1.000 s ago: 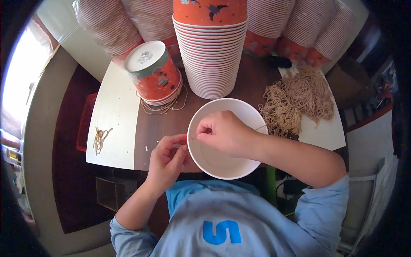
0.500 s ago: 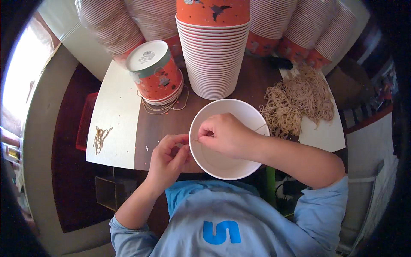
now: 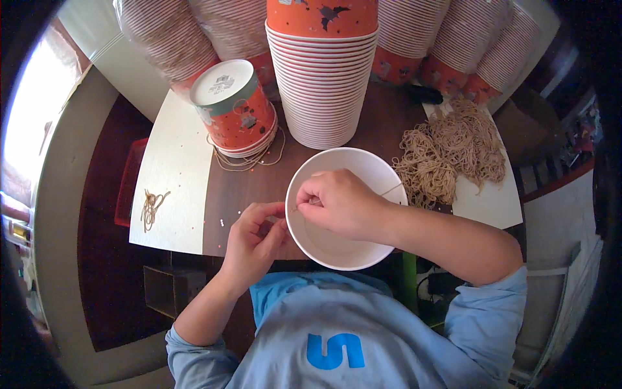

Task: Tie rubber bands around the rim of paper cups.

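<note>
A paper bucket (image 3: 350, 253), white inside, is tipped with its mouth toward me at the table's near edge. My right hand (image 3: 340, 204) reaches into it, thumb and fingers pinched on a thin tan cord (image 3: 392, 190) close to the left inner wall. The cord also shows between my wrist and the bucket's right rim, where it meets the wall. Outside, my left hand (image 3: 254, 243) steadies the bucket's left side with bent fingers, their tips partly hidden by the rim.
Beyond the bucket rises a tall stack of nested orange-and-white buckets (image 3: 317, 84). An upside-down bucket stack (image 3: 238, 123) stands left of it, cord around its base. A tangled cord heap (image 3: 447, 152) lies right, a small cord bundle (image 3: 153, 209) left. Plastic-wrapped bucket stacks (image 3: 414, 32) line the back.
Almost nothing differs. My right hand has shifted very slightly to the left inside the bucket, and the view has moved a little. Both hands keep their grip.
</note>
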Demonstrator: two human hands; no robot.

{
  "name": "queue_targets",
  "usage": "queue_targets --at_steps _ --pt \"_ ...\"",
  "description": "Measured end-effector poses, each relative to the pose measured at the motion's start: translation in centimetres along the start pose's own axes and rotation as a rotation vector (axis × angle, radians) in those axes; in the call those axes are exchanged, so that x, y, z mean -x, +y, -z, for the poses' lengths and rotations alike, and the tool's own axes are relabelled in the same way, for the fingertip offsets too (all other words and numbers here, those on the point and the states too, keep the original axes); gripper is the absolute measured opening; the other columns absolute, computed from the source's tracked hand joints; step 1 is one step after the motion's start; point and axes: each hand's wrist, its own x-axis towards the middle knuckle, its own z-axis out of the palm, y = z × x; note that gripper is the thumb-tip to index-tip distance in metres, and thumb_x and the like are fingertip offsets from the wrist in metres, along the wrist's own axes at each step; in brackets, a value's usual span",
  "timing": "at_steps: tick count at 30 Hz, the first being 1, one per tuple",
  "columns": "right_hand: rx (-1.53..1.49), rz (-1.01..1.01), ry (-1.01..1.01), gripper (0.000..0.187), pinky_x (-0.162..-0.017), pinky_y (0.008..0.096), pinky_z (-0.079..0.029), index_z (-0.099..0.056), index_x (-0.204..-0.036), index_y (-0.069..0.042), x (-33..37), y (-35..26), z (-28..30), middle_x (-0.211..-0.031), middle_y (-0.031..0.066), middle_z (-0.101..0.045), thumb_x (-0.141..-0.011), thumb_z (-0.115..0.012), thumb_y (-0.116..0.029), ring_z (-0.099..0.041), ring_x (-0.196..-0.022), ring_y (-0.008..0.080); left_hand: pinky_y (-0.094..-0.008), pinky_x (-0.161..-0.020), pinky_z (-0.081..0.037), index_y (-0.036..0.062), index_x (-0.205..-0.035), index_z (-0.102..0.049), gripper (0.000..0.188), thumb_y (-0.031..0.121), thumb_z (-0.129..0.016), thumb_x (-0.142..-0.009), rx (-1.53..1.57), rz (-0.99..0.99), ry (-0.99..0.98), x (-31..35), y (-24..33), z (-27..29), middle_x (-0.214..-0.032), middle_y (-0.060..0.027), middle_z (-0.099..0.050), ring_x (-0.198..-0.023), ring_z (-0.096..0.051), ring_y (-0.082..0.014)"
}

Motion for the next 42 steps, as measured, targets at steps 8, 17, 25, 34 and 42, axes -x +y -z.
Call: queue_targets --at_steps 8,17,25,34,42 --pt "-0.041 -0.058 0.003 0.012 -0.063 0.0340 -0.050 -0.066 -0.080 0.000 -0.1 -0.3 -0.1 -0.075 0.0141 -0.064 -0.076 -0.063 -0.011 -0.063 -0.068 0.0237 -0.0241 -0.069 -0.051 -0.0030 -0.109 -0.058 0.021 0.001 -0.056 -0.089 -0.027 -0.014 -0.008 -0.1 0.1 0.2 -0.099 -0.0090 -0.055 -0.080 -0.064 -0.0140" --pt "-0.010 -0.078 0.017 0.012 -0.063 0.0354 -0.050 -0.066 -0.079 0.000 -0.3 -0.2 -0.4 -0.072 0.0143 -0.065 -0.075 -0.062 -0.011 -0.064 -0.068 0.0257 -0.0241 -0.070 -0.052 -0.0040 -0.107 -0.059 0.019 0.001 -0.056 -0.089 -0.022 -0.025 0.017 -0.3 0.1 0.1 -0.098 -0.0093 -0.055 -0.079 -0.064 -0.0145" --pt "-0.064 -0.082 0.021 0.012 -0.064 0.0348 -0.050 -0.067 -0.079 0.000 -0.2 -0.5 -0.5 -0.072 0.0136 -0.065 -0.076 -0.063 -0.010 -0.064 -0.068 0.0241 -0.0241 -0.068 -0.052 -0.0040 -0.104 -0.061 0.018 0.000 -0.059 -0.086 -0.101 -0.082 0.029 -0.3 0.1 0.3 -0.095 -0.0102 -0.057 -0.079 -0.064 -0.0140" --pt "-0.038 -0.051 -0.009 0.011 -0.064 0.0350 -0.049 -0.068 -0.080 -0.002 -0.6 -0.4 -0.8 -0.073 0.0131 -0.065 -0.078 -0.063 -0.012 -0.063 -0.068 0.0237 -0.0274 -0.061 -0.050 -0.0028 -0.093 -0.064 0.011 -0.002 -0.060 -0.083 -0.542 -0.328 0.046 -0.7 1.6 0.6 -0.081 -0.0117 -0.062 -0.072 -0.063 -0.0158" --pt "0.242 0.057 -0.098 0.037 -0.072 0.0393 -0.050 -0.056 -0.110 -0.005 -1.9 0.0 3.2 -0.090 0.0168 -0.064 -0.076 -0.065 -0.016 -0.063 -0.081 0.0306 -0.0337 -0.071 -0.054 0.0034 -0.088 -0.059 0.005 0.005 -0.054 -0.088 0.479 0.274 0.020 -2.5 0.0 -0.3 -0.090 -0.0175 -0.066 -0.077 -0.066 -0.0266"
